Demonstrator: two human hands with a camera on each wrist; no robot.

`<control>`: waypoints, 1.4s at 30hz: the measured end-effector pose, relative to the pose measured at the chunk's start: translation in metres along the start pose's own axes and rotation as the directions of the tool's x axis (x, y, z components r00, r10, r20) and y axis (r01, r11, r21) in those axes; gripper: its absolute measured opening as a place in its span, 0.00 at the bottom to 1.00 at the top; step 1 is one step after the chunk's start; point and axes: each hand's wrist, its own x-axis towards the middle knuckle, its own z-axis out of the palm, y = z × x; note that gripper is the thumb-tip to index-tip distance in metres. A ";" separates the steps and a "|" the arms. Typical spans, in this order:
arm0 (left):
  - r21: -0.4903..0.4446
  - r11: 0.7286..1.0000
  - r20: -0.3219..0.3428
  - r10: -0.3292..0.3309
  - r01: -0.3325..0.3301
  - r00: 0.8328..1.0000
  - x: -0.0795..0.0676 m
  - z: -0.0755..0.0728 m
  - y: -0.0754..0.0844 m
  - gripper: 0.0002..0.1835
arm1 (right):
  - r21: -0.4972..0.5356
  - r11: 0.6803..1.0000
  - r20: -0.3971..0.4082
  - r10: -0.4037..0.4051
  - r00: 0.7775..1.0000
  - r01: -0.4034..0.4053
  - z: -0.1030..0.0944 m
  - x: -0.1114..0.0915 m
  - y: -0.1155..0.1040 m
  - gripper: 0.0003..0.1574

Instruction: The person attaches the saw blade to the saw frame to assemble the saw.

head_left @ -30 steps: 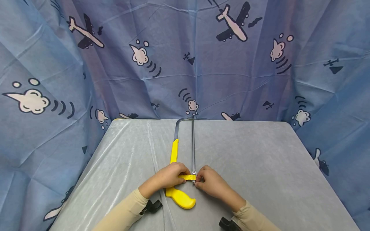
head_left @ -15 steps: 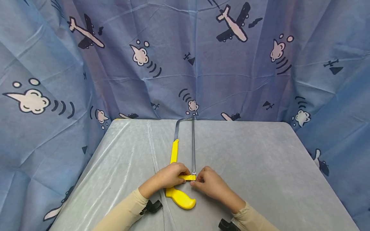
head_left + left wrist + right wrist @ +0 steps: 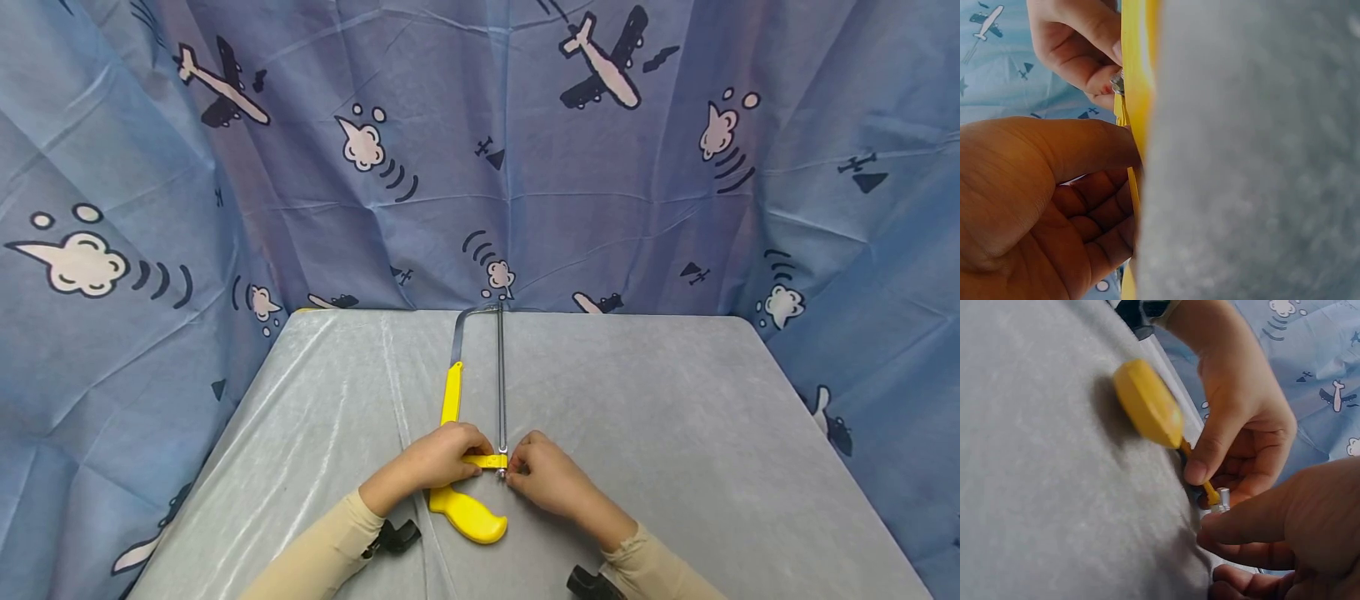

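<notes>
A hacksaw (image 3: 452, 392) with a yellow frame and grey metal bow lies on the table, its yellow handle (image 3: 474, 517) towards me. My left hand (image 3: 450, 452) grips the frame just ahead of the handle, thumb on the near side in the left wrist view. Parallel to the frame runs the blade (image 3: 502, 375), ending at a short yellow arm (image 3: 491, 461). On that end sits a small silver wing nut (image 3: 1224, 498). My right hand (image 3: 551, 473) pinches at the wing nut with thumb and forefinger; the fingertips partly hide it.
The table (image 3: 637, 392) has a grey, creased cloth cover. Behind it hangs a blue curtain (image 3: 637, 200) printed with planes and clouds; the saw's far end reaches the table's back edge. Black wrist cameras (image 3: 397, 537) sit under both sleeves.
The right thumb moved left over the wing nut, then back right, uncovering it again. The left hand and the hacksaw have stayed in place.
</notes>
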 end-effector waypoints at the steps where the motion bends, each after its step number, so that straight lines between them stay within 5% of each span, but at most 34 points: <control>1: -0.002 1.000 0.000 0.000 0.000 1.000 0.000 0.000 0.000 0.11 | -0.012 1.000 -0.007 -0.001 1.000 0.001 0.001 0.000 0.000 0.12; 8: -0.008 1.000 0.006 -0.015 0.015 1.000 0.000 0.000 0.000 0.11 | -0.042 0.999 -0.012 0.013 1.000 -0.013 0.005 0.000 -0.001 0.15; 15: -0.006 1.000 0.009 -0.024 0.024 1.000 -0.001 0.000 0.000 0.11 | 0.074 0.996 0.044 0.042 0.998 -0.045 0.001 -0.001 0.002 0.19; 25: -0.006 1.000 0.000 -0.012 0.012 1.000 -0.002 0.001 0.000 0.10 | 0.087 0.996 0.070 0.015 0.997 -0.021 -0.003 -0.001 0.001 0.15; 31: -0.005 1.000 -0.002 -0.007 0.007 1.000 -0.002 0.001 0.000 0.10 | 0.041 0.999 0.047 -0.019 0.999 0.017 -0.002 0.000 0.003 0.10; 42: 0.004 1.000 0.005 -0.020 0.020 1.000 0.000 0.000 0.001 0.11 | -0.034 0.999 0.018 0.031 0.999 -0.031 0.005 0.001 0.004 0.16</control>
